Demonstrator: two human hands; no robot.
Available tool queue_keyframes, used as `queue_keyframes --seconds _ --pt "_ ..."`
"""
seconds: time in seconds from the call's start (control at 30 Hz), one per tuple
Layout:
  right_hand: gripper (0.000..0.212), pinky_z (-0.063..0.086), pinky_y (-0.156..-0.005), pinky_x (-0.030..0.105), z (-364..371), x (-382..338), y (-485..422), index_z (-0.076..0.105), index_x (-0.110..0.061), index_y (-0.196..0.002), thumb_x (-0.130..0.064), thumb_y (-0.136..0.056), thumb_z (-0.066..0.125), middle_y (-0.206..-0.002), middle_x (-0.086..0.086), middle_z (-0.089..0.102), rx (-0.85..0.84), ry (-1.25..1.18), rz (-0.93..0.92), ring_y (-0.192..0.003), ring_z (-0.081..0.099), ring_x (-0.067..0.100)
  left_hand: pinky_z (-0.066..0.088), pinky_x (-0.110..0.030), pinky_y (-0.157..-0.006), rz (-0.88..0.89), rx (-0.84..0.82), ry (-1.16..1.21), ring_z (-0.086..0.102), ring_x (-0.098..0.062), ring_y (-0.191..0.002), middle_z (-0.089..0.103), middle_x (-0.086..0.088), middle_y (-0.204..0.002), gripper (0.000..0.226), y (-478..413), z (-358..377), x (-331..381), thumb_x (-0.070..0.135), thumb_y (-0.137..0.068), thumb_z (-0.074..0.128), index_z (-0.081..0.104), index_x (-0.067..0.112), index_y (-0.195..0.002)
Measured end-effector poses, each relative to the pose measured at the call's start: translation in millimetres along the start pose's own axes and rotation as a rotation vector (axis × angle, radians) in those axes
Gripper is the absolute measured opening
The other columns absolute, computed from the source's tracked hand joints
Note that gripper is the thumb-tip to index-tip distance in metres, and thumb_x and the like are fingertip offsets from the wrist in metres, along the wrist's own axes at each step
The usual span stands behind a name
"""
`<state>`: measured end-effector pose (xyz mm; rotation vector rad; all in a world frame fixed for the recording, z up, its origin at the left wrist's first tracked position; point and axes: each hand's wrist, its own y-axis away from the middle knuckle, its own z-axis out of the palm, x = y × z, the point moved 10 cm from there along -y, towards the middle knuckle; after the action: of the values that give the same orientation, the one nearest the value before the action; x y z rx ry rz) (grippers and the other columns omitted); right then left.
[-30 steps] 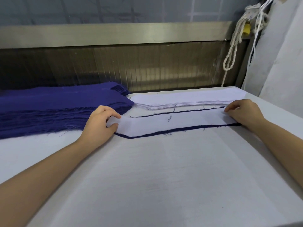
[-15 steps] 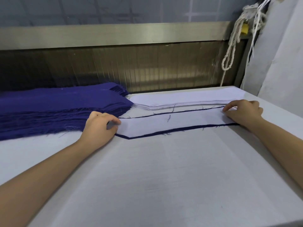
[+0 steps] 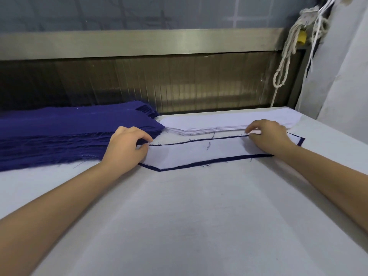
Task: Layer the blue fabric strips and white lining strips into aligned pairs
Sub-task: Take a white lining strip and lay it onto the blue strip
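A white lining strip [image 3: 199, 154] lies on a blue fabric strip [image 3: 209, 161], whose dark edge shows as a thin border all round. My left hand [image 3: 127, 148] is at the pair's left end, thumb and curled fingers pinching the lining's corner. My right hand [image 3: 268, 136] is curled over the far edge near the right end, with a small white bit of lining pinched at its fingertips. A thick stack of blue strips [image 3: 59, 132] lies at the back left. A lower stack of white lining strips [image 3: 219, 122] lies at the back right.
The pale work table [image 3: 189, 216] stretches toward me. Behind it runs a metal rail [image 3: 139, 42] over a dark ribbed panel. A knotted white rope [image 3: 284, 56] hangs at the back right beside a white cloth [image 3: 342, 66].
My right hand has slid left along the pair's far edge, uncovering the right end. My left hand has curled tighter at the left corner.
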<state>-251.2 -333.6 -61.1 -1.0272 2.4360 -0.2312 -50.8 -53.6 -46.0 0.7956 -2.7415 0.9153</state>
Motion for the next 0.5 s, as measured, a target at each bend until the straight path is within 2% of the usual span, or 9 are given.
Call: queue_keyframes --seconds 0.17,0.33,0.4,0.5 --pt "0.021 0.030 -0.097 0.034 24 -85 -14 0.067 -0.020 -0.104 -0.014 -0.089 0.054 -0.122 0.004 0.059 -0.019 -0.076 -0.195 -0.120 0.043 0.028 0.038 -0.038 -0.094 -0.075 0.051 0.012 0.046 -0.027 -0.109 0.064 0.001 -0.110 0.021 -26 -10 -16 0.009 -0.087 0.059 0.069 0.019 -0.102" --pt "0.031 0.031 -0.096 0.034 52 -178 -37 0.063 -0.022 -0.116 -0.013 -0.091 0.049 -0.129 0.001 0.055 -0.022 -0.122 -0.354 -0.121 0.041 0.027 0.036 -0.033 -0.088 -0.180 0.114 0.028 0.044 -0.027 -0.115 0.059 -0.002 -0.115 0.022 -65 -20 -43 0.013 -0.089 0.057 0.066 0.021 -0.107" --pt "0.036 0.031 -0.096 0.034 64 -208 -47 0.061 -0.024 -0.121 -0.011 -0.090 0.046 -0.130 0.000 0.055 -0.025 -0.116 -0.395 -0.120 0.042 0.028 0.036 -0.032 -0.089 -0.216 0.096 0.013 0.043 -0.028 -0.116 0.058 -0.004 -0.118 0.023 -78 -18 -55 0.015 -0.089 0.057 0.065 0.019 -0.111" --pt "0.042 0.032 -0.095 0.036 82 -243 -61 0.057 -0.026 -0.127 -0.010 -0.091 0.041 -0.131 0.002 0.054 -0.035 -0.085 -0.433 -0.120 0.042 0.031 0.039 -0.038 -0.094 -0.251 0.040 -0.033 0.045 -0.030 -0.119 0.056 -0.008 -0.123 0.026 -92 -11 -69 0.018 -0.089 0.058 0.063 0.016 -0.115"
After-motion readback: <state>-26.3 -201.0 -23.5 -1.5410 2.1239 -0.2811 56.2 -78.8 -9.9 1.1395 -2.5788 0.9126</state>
